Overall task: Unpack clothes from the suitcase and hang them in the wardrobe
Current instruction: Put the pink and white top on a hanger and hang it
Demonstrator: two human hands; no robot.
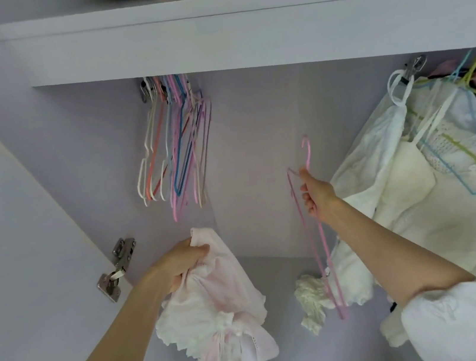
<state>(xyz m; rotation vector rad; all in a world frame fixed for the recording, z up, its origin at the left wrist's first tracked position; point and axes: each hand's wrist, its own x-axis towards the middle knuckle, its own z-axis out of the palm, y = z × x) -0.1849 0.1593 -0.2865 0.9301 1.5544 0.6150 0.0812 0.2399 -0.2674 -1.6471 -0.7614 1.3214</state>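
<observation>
I look up into a pale lilac wardrobe [257,152]. My left hand [181,262] grips the top of a pale pink frilly garment [224,316] that hangs down crumpled below it. My right hand [317,194] holds a pink wire hanger [314,240] by its neck, hook pointing up, its frame hanging down edge-on. A bunch of several bare hangers [175,146] in white, pink, blue and orange hangs from the rail at upper left. White clothes [414,199] on coloured hangers fill the right side of the rail.
A shelf [238,33] spans the top with dark and denim items on it. The open door's hinge [116,269] sits at lower left. A crumpled white cloth [311,299] lies at the wardrobe's back bottom.
</observation>
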